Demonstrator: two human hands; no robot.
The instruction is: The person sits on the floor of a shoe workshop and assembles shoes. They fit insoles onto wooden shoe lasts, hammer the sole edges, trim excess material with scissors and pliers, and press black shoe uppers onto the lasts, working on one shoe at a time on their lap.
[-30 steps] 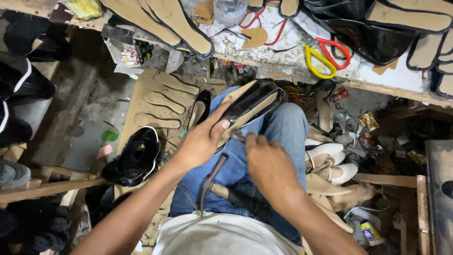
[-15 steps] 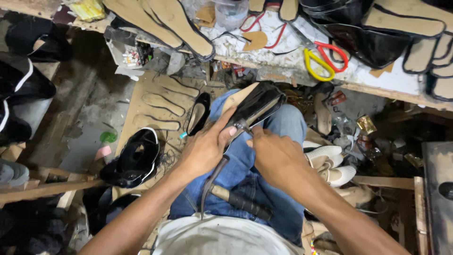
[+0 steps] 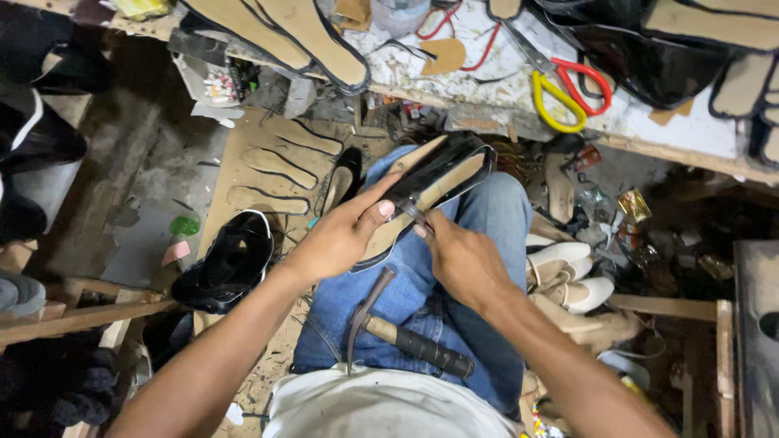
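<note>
A black shoe upper [image 3: 442,174] with a tan insole is gripped by the left hand [image 3: 341,235] above the jeans-clad lap. A small tool [image 3: 412,212] is pinched by the right hand [image 3: 462,259] against the upper's edge. A hammer [image 3: 402,337] is laid across the lap, just below both hands.

Your left hand [image 3: 337,239] grips glossy black shoe upper with tan insole [image 3: 434,182] over denim lap; your right hand [image 3: 462,259] pinches its edge; black-handled hammer [image 3: 406,341] rests on thigh.
</note>
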